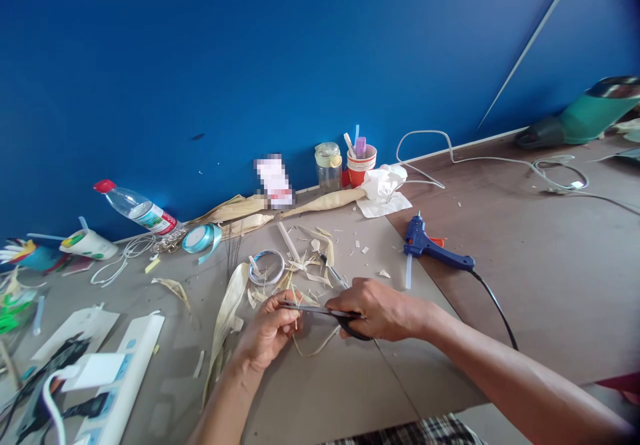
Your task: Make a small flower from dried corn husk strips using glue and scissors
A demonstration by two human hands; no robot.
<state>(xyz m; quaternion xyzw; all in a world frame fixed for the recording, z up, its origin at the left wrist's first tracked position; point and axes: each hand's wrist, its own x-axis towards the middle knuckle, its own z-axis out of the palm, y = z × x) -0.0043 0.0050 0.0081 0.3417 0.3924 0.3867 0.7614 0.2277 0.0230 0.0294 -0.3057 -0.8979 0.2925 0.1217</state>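
A thin husk strip [307,352] is pinched taut in the grip of the left hand [270,328], just above the desk [325,398], so the scissors [320,310] clasped by the right hand [383,308] meet it squarely.

A grey table [325,392] stands against a blue wall [250,65]; on the brown board [550,265] at its right lies a blue glue gun [425,245], its black cord [495,305] trailing toward the near right. Along the far edge, left to right: a white paper cup [89,244] on its side, a clear water bottle [137,210] lying down, a roll of pale blue ribbon [201,237], a small jar [329,165], a red paper cup [361,164] holding sticks, and crumpled white tissue [384,188]. A white power strip [127,372] sits near left, a white cable [500,160] loops across the far right, and a teal object [585,120] lies beyond it.
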